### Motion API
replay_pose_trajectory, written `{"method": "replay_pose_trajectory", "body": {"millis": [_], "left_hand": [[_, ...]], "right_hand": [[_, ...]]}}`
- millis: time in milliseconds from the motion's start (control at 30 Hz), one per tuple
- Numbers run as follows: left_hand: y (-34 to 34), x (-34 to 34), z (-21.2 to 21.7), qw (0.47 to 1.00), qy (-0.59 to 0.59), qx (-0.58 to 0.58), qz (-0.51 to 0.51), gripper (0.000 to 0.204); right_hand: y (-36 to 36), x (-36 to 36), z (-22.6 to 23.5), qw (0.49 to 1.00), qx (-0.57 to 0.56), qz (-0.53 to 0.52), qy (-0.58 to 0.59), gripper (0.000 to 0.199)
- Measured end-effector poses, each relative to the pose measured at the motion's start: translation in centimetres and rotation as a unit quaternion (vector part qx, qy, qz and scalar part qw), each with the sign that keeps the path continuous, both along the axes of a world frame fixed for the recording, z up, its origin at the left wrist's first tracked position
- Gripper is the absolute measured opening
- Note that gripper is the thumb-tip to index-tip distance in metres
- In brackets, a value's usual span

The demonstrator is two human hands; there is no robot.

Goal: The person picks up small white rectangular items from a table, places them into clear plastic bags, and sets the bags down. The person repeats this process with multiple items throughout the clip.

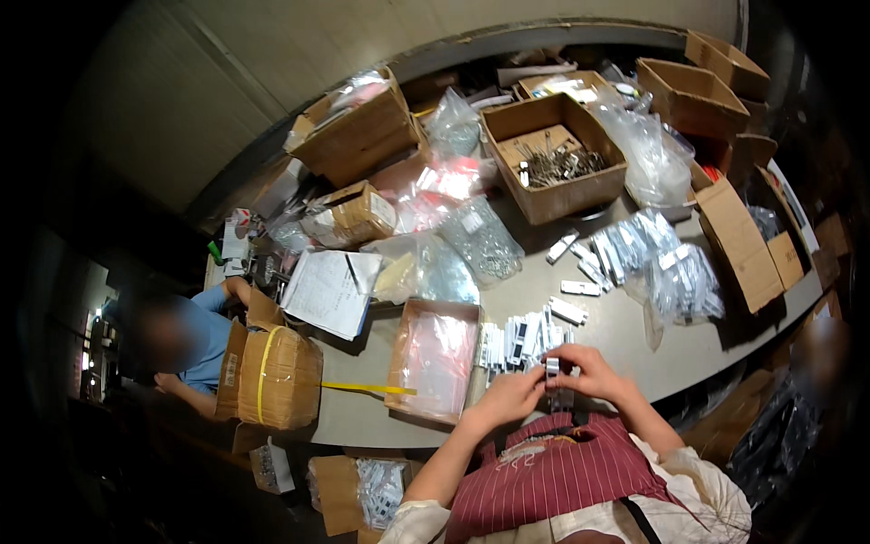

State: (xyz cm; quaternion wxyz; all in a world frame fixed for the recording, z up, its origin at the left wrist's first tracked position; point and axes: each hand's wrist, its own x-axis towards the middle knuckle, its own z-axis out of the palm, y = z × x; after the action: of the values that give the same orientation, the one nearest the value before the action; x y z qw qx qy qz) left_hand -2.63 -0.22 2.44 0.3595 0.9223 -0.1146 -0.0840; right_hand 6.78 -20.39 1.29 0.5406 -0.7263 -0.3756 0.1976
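Near the table's front edge my left hand [509, 397] and my right hand [591, 373] come together, fingers closed around a small white-and-silver rectangular part [552, 366]. Its exact kind is too small to make out, and the fingers cover some of it. Just beyond my hands lies a pile of similar white parts [521, 339], some with dark windows. To the left of the pile is a shallow cardboard box [393, 374] with clear, pinkish plastic bags [438, 358] in it. A few loose white parts [580, 288] lie farther back, beside bagged ones [686, 283].
An open carton of metal pieces [553, 201] stands at the back. A bag of small hardware [485, 240] and a notebook with a pen [332, 288] lie left of it. At far left a person [207, 326] sits by a taped carton [292, 379]; a yellow strap [358, 388] reaches the shallow box.
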Motion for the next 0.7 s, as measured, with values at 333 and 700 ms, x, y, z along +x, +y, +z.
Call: {"method": "replay_pose_trajectory", "body": {"millis": [333,700], "left_hand": [[-1.1,-1.5,-0.6,0.976,-0.007,-0.215,0.032,0.018],[-0.7,-2.9,-3.2,0.871,0.067,-0.459,0.159,0.015]], "right_hand": [[-0.7,-0.8,-1.3,0.982,0.011,-0.011,0.186,0.039],[1.4,-1.0,1.4,0.938,0.064,0.025,0.341,0.037]]}}
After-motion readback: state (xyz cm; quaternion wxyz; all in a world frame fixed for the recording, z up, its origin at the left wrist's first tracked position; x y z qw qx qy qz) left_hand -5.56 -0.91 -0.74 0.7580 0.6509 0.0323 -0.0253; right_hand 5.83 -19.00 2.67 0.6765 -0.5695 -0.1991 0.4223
